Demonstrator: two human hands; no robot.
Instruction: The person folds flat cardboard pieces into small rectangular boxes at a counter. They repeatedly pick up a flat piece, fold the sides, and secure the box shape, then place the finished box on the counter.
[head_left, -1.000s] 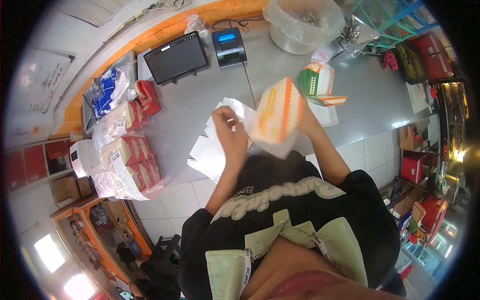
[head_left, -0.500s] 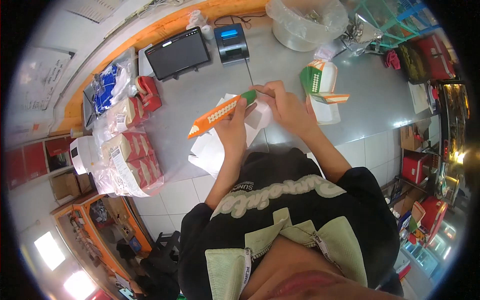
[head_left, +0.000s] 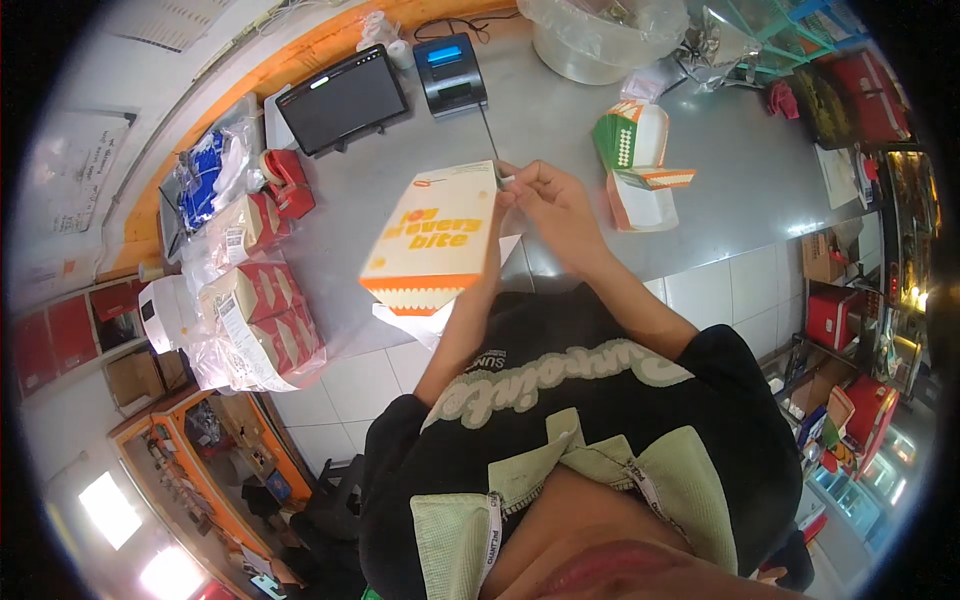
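Observation:
My left hand (head_left: 489, 275) holds a cream and orange cardboard food box (head_left: 432, 225), its broad printed side facing up; most of that hand's fingers are hidden behind it. At the box's far right corner, my right hand (head_left: 556, 208) pinches a small edge or flap with thumb and fingers. Underneath the box, white flat cardboard pieces or papers (head_left: 425, 328) stick out over the counter's near edge. To the right stands an open box (head_left: 645, 205), white inside, beside a green and orange carton (head_left: 618, 138).
On the steel counter (head_left: 700, 235) are a tablet (head_left: 345, 100), a small black printer (head_left: 450, 78) and a lined tub (head_left: 600, 45). Along the left lie a red tape dispenser (head_left: 290, 185) and wrapped packs (head_left: 265, 320). A foil bag (head_left: 720, 50) sits at the back right.
The box in my hands has turned from edge-on to show its broad cream side. My right hand has stayed at its far corner, closing onto the edge there.

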